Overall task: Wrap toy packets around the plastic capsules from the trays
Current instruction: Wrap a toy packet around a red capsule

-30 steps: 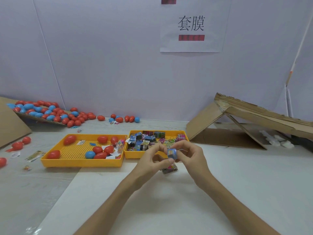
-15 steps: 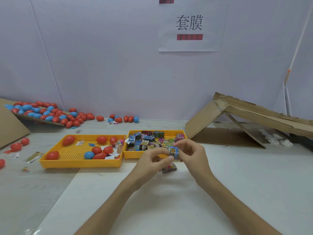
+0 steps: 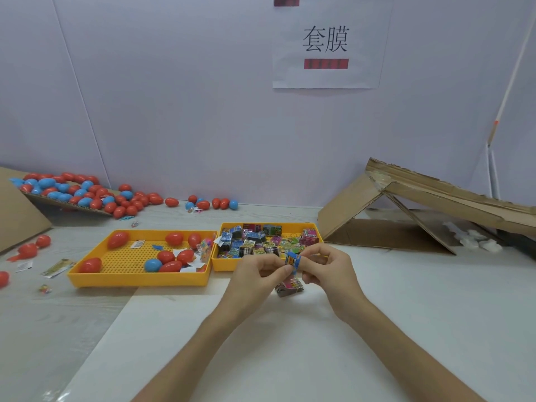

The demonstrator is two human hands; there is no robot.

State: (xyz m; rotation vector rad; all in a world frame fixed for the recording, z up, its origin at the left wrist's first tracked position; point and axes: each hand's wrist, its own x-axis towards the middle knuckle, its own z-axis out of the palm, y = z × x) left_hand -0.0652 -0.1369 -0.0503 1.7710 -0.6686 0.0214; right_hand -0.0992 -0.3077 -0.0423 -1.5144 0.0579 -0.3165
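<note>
The left hand [image 3: 255,277] and right hand [image 3: 327,268] pinch a small blue printed toy packet [image 3: 293,261]. The step looks like opening it. Next needs a red plastic capsule [image 3: 171,266].

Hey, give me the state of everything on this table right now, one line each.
left hand: pinching blue packet.
right hand: pinching the same packet.
blue packet: held off table, between both hands.
loose packet: lying on table under hands.
left tray: holds loose capsules.
right tray: piled with packets.
</note>
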